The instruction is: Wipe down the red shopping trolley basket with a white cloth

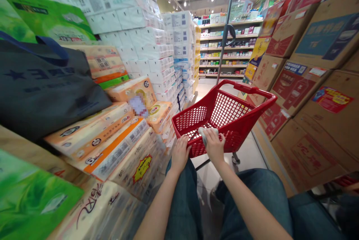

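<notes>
A red plastic shopping cart (234, 137) with lattice walls stands in front of my knees, its basket holding nothing that I can see. My left hand (181, 153) grips the basket's near rim at the left corner, fingers curled over the edge. Farther right on the same rim, my right hand (214, 145) presses a pale grey-white cloth (203, 133) against the red plastic. Part of the cloth is hidden under the fingers. The cart's handle (244, 88) is at the far, upper side, away from both hands.
Wrapped tissue packs (123, 146) are stacked close on my left, with a dark grey bag (47, 86) on them. Cardboard boxes (316, 120) form a wall on the right. A thin metal pole (223, 51) rises behind the cart, before stocked shelves (227, 38).
</notes>
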A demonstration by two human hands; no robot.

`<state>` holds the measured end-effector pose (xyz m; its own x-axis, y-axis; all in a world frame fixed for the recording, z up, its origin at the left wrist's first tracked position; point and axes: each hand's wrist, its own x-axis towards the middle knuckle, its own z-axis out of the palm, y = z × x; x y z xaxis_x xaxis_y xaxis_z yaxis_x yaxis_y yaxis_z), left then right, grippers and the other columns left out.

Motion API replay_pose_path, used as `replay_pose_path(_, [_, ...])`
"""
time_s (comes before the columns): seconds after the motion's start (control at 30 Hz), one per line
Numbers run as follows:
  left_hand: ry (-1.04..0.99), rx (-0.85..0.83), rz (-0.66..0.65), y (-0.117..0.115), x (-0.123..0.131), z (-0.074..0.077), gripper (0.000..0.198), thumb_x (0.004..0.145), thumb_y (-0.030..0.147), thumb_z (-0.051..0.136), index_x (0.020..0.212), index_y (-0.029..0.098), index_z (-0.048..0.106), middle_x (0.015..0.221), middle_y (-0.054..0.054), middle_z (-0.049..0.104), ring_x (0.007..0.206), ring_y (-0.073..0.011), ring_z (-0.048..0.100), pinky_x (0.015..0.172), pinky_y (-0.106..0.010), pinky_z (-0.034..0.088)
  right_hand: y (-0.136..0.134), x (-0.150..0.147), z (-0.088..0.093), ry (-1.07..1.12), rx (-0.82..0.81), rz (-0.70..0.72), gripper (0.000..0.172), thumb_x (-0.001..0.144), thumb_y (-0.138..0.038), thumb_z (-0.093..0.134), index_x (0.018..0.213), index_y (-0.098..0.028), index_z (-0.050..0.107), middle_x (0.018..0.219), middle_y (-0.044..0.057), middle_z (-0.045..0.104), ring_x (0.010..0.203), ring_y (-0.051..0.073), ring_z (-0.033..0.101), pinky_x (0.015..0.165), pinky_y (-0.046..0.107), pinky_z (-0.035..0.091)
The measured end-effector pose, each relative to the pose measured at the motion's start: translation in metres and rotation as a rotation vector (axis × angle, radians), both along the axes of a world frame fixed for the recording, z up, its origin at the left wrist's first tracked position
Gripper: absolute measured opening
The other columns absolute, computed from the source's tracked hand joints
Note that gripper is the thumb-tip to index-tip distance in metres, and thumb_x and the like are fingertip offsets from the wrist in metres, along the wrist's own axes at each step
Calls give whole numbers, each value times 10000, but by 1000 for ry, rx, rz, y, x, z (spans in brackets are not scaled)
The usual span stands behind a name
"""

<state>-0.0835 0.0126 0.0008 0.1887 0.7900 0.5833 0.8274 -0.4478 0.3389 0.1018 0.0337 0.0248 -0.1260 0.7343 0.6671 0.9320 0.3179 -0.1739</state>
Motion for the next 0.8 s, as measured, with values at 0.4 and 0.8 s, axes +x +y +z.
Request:
replay_pose_path(0.4, [46,12,16,-2,-2,4,355,957,234,486,1309,185,482,1350,-107,567,1320,-236,475,1119,-480,374,12,42,16,-138,-9,219,448,907,-115,406,1307,-275,528,1280,37,634,1231,183,505,1099,412,154])
replay_pose_path(0.8, [0,-2,27,8,2,2,353,956,206,475,1308,185,483,1365,-108,552,1341,-229,451,1126,-479,366,25,32,9,45,32,-51,439,866,-109,410,1248,-251,573,1271,71,635,1246,227,484,1060,444,169])
